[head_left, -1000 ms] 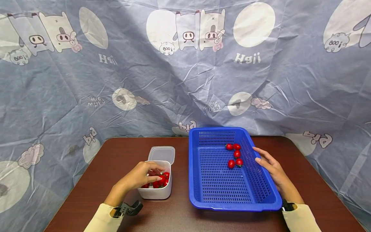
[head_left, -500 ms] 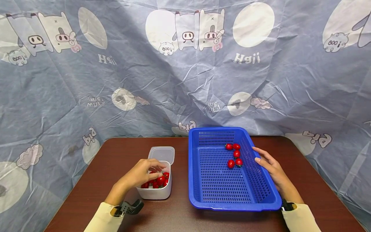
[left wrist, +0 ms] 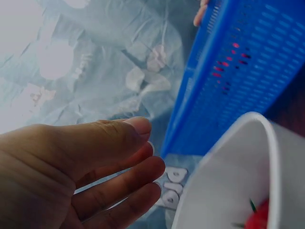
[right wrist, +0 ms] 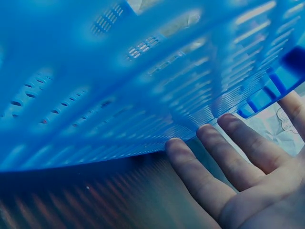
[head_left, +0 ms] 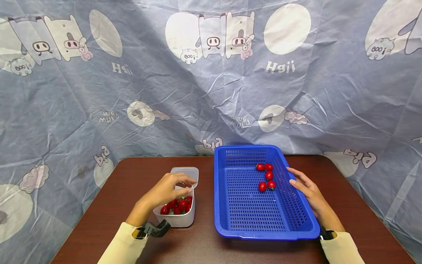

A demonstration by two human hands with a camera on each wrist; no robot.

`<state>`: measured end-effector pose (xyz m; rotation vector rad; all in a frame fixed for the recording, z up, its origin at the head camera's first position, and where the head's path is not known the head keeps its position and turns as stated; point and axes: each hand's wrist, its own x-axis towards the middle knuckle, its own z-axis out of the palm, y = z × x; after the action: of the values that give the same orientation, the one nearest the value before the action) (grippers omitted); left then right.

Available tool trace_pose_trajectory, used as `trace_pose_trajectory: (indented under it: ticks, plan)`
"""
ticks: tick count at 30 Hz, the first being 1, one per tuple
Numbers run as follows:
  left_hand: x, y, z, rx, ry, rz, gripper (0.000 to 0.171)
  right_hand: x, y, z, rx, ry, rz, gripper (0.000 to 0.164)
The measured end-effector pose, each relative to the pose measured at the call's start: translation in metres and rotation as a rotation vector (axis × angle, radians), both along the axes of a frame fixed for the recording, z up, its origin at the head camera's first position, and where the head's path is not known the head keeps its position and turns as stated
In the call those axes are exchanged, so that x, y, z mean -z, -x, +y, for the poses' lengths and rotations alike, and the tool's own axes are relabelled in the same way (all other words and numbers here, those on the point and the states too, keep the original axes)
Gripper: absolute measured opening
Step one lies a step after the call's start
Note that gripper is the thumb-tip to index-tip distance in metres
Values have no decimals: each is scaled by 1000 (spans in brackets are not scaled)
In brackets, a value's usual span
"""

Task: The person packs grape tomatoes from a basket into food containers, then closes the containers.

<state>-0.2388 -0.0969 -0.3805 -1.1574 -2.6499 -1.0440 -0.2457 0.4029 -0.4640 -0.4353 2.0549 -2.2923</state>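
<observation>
My left hand [head_left: 169, 187] hovers over a white plastic container [head_left: 178, 220], thumb and fingers slightly bent and apart. Nothing shows between them in the head or left wrist view. Several cherry tomatoes [head_left: 182, 204] lie in this container, partly hidden by the hand; the left wrist view catches one tomato [left wrist: 259, 217] inside. At the right side of a blue perforated basket [head_left: 254, 234], my right hand [head_left: 311, 192] touches the rim. Its fingers [right wrist: 228, 152] extend nearly straight against the outside of the basket in the right wrist view. Several red cherry tomatoes [head_left: 269, 175] sit inside the basket toward its right.
A translucent lid [head_left: 189, 172] lies just behind the white container. Both containers stand on a dark brown table [head_left: 132, 176]. A grey-blue printed cloth [head_left: 197, 91] hangs behind the table. A strip of tabletop separates the container from the basket.
My left hand has risen and drawn back from among the tomatoes, uncovering more of them. The right hand and the basket stay where they were.
</observation>
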Motion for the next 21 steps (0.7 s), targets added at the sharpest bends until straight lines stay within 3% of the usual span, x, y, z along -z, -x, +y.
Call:
trace_pose_trajectory:
  ticks: [4, 15, 21]
  plan:
    - [-10, 3, 13, 24, -23, 33, 27, -1, 0, 0, 5, 0, -3, 52]
    - [-25, 12, 50, 99, -85, 25, 26, 0, 0, 2, -43, 22, 26, 50]
    - [-31, 21, 72, 113, -68, 88, 25, 0, 0, 1, -33, 25, 12, 51]
